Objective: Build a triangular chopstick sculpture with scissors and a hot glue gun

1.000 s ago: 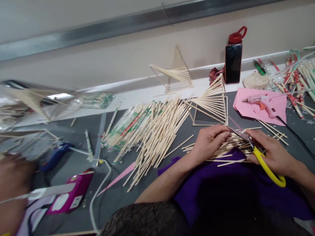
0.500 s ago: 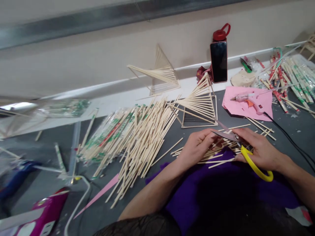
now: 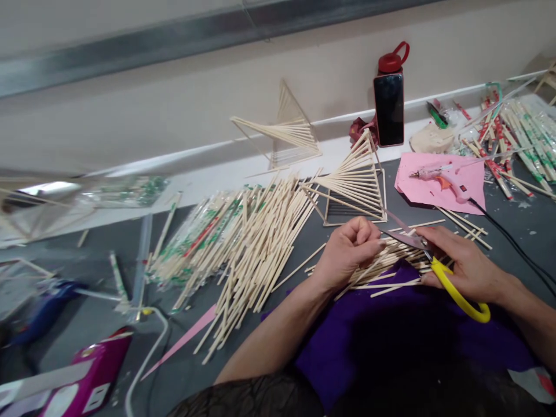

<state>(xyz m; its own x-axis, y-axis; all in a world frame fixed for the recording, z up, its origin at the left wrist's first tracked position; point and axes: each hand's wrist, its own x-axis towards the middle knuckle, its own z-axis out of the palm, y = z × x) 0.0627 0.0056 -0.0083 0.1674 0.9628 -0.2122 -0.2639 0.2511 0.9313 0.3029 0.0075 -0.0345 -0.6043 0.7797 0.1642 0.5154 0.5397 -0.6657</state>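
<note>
Scissors (image 3: pixel 441 272), yellow-handled, in the right hand (image 3: pixel 473 263): fingers wrapped near the pivot, handle jutting past them. Blades parted, pointing toward the left hand (image 3: pixel 347 249). Those left fingers are curled in; from where I stand, cannot tell whether they pinch a stick.

Main risk, I judge: blade tips lie near the left knuckles, so a slip of the right grip or a sudden closing could nick skin. Gripping by the pivot probably gives poor control.

Beneath both sets of fingers: loose wooden sticks (image 3: pixel 399 252), crossed at angles, beside purple cloth (image 3: pixel 321 336). A dragging wrist could roll some away or snag the cloth.

Just beyond the left fingers: twisted stick frame (image 3: pixel 354 179); a forward knock might crack its joints. Beyond the right fingers: glue gun (image 3: pixel 457 184) on pink paper (image 3: pixel 471 171). Its black cable (image 3: pixel 497 223) could catch the right forearm.
</note>
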